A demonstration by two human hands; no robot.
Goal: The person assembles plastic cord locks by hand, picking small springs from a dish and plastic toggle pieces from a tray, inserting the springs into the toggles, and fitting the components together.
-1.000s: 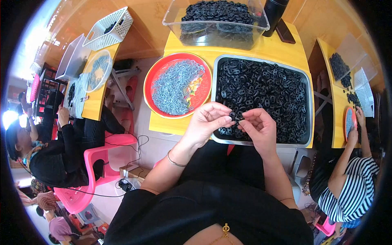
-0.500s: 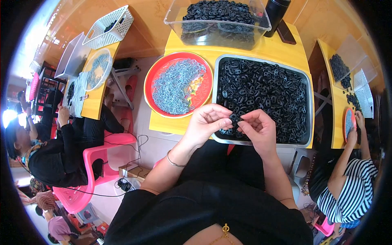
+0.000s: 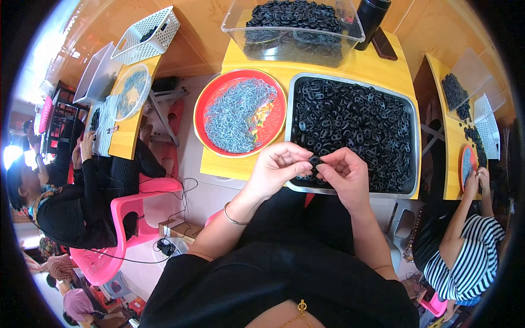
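Observation:
Above the near edge of a metal tray (image 3: 416,136), my left hand (image 3: 281,168) and my right hand (image 3: 346,174) meet fingertip to fingertip. Between them is a small black oval plastic piece with holes (image 3: 314,159), pinched from both sides. Many similar black pieces (image 3: 353,128) fill the tray. To the left of it, a round red tray (image 3: 210,87) holds a heap of small silvery metal pieces (image 3: 238,112), too small to make out singly. Whether a metal piece is also between my fingers is hidden.
Behind the trays stands a clear plastic bin (image 3: 292,52) of black pieces, with a black cylinder (image 3: 372,22) and a dark flat object (image 3: 384,45) beside it. People work at side tables on the left and right. A pink chair (image 3: 128,213) stands at left.
My right fingertips have closed in on the black piece, which now sits between both hands. At the side tables, the other people's hands have shifted slightly.

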